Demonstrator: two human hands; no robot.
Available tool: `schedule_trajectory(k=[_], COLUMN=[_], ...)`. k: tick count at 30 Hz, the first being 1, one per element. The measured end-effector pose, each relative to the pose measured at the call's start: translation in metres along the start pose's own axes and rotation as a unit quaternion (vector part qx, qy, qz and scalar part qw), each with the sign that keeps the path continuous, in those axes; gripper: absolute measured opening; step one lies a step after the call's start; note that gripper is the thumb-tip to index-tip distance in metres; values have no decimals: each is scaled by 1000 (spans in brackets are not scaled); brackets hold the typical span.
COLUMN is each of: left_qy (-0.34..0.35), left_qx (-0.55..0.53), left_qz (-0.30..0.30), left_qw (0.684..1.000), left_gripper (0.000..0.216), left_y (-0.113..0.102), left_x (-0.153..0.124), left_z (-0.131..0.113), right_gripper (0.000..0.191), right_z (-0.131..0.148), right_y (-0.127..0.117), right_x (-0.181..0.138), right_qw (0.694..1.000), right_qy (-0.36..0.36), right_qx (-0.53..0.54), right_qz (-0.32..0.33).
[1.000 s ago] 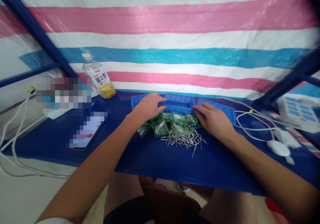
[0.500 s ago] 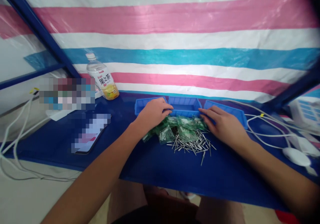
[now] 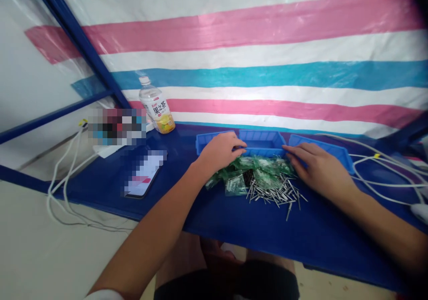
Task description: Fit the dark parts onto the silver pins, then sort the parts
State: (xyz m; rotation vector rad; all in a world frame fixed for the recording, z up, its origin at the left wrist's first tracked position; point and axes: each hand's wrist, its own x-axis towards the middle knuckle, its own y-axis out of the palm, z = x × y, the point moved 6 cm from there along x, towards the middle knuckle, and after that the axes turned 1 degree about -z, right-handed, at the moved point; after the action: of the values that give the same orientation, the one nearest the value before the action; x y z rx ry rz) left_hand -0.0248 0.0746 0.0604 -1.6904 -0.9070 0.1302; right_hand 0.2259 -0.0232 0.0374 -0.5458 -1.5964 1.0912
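My left hand (image 3: 219, 150) rests with fingers spread over the green plastic bags (image 3: 249, 168), its fingertips touching the front wall of the middle blue bin (image 3: 261, 137). My right hand (image 3: 319, 166) lies flat and open at the right side of the bags, in front of the right blue bin (image 3: 329, 150). Neither hand grips anything. A pile of loose metal pins (image 3: 274, 193) lies on the blue table (image 3: 234, 219) just in front of the bags, between my two hands. A left blue bin (image 3: 207, 139) stands partly behind my left hand.
A drink bottle (image 3: 157, 108) stands at the back left beside a white power strip (image 3: 107, 148). A phone (image 3: 142, 179) lies flat on the left. White cables (image 3: 381, 170) run over the right end of the table, others hang off the left edge.
The camera has swung to the left, so everything sits further right in view. Both hands stay in the same places by the bags and bins.
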Motion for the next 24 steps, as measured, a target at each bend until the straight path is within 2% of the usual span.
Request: schedule_trajectory(k=[8, 12, 16, 20, 24], left_qy=[45, 69, 94, 127, 147], left_qx=[8, 23, 33, 27, 14], left_qz=[-126, -133, -135, -130, -124], left_qw=[991, 988, 986, 983, 981], left_gripper=[36, 34, 34, 33, 30], left_y=[-3, -1, -1, -2, -3], left_x=[-7, -7, -6, -8, -9], left_z=[-1, -5, -13, -25, -34], right_gripper=[39, 36, 27, 27, 31], right_z=[4, 7, 29, 61, 73], right_y=[-7, -18, -34, -36, -28], right_x=[1, 2, 3, 4, 8], right_qw=[999, 997, 992, 982, 979], right_qy=[-8, 4, -45, -114, -119], right_qx=[-17, -5, 56, 140, 162], right_qz=[-40, -76, -100, -48, -28])
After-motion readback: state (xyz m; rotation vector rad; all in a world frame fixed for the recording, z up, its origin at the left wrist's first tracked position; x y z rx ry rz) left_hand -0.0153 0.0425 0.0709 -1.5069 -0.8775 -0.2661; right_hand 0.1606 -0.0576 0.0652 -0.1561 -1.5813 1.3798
